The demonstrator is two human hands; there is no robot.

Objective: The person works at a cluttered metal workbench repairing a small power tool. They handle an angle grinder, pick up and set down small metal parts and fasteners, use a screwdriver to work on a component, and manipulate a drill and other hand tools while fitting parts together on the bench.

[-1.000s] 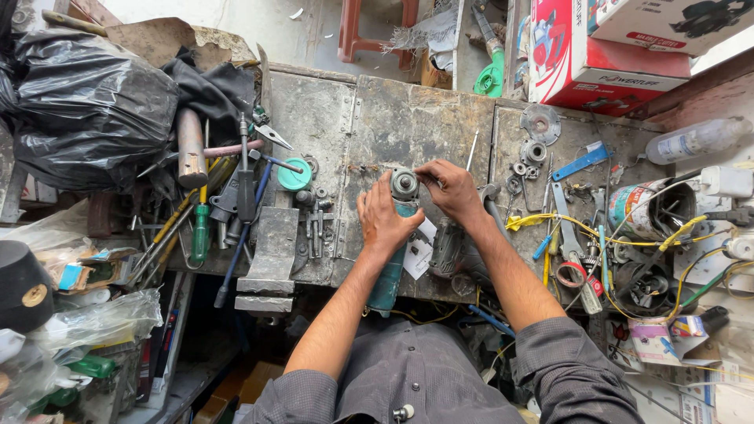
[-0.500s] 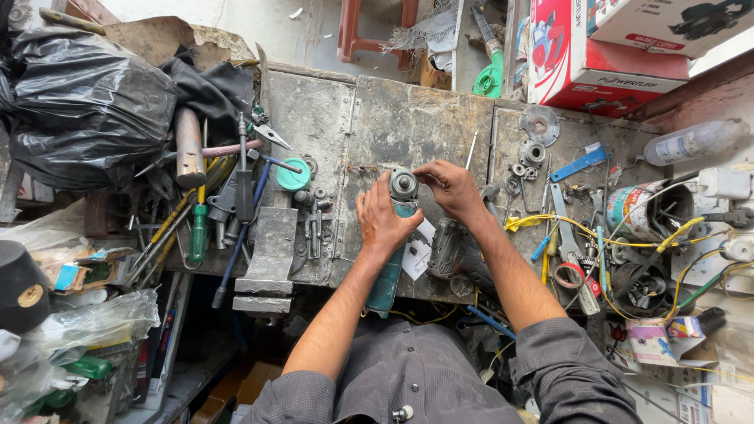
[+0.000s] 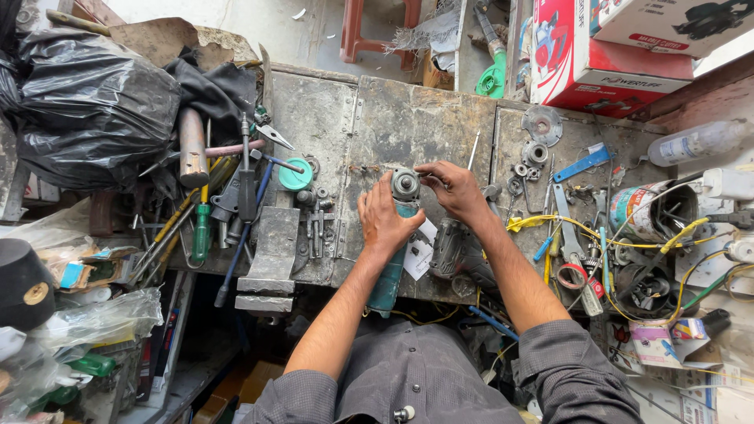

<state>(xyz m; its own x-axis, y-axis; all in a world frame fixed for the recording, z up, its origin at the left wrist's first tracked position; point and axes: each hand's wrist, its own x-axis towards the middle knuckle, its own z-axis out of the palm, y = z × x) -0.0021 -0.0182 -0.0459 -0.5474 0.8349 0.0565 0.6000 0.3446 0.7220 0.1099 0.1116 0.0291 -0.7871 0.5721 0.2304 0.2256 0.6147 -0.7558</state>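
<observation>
Both your forearms reach forward from the near edge of the bench, bare below grey sleeves pushed up near the elbows. Your left hand is curled palm down, fingers wrapped and closed in a grip, thumb toward the right. Your right hand sits just beyond and to the right of it, wrist bent inward, fingers pinched together and pointing left. The two hands are close, nearly touching, near the middle of the bench.

The right hand seems to have shifted slightly at the grinder head; little else moved.
</observation>
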